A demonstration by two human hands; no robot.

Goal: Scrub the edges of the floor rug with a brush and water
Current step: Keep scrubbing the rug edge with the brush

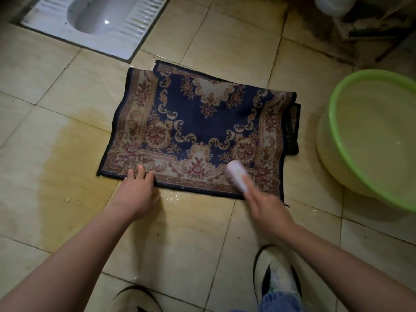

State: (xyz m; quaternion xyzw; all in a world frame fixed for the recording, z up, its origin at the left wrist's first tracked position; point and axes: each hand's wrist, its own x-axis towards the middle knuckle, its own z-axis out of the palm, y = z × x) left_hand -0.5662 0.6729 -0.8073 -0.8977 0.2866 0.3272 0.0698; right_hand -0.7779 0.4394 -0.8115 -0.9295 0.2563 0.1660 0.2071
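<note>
Head view, items on the tiled floor (225,37):
- rug (191,122): dark blue with a floral border, folded double, lying flat mid-floor.
- left hand (137,192): fingers straight, pressing the rug's near edge by its near-left corner.
- right hand (265,206): fingers wrapped round the brush; blurred.
- brush (236,176): pale, on the rug's near border toward the near-right corner.
- basin (369,75): green, water inside, just right of the rug.
- squat toilet (94,21): far-left corner.
- wet stain (56,154): left of the rug.

No readable text, labels, numbers anywhere in view.
</note>
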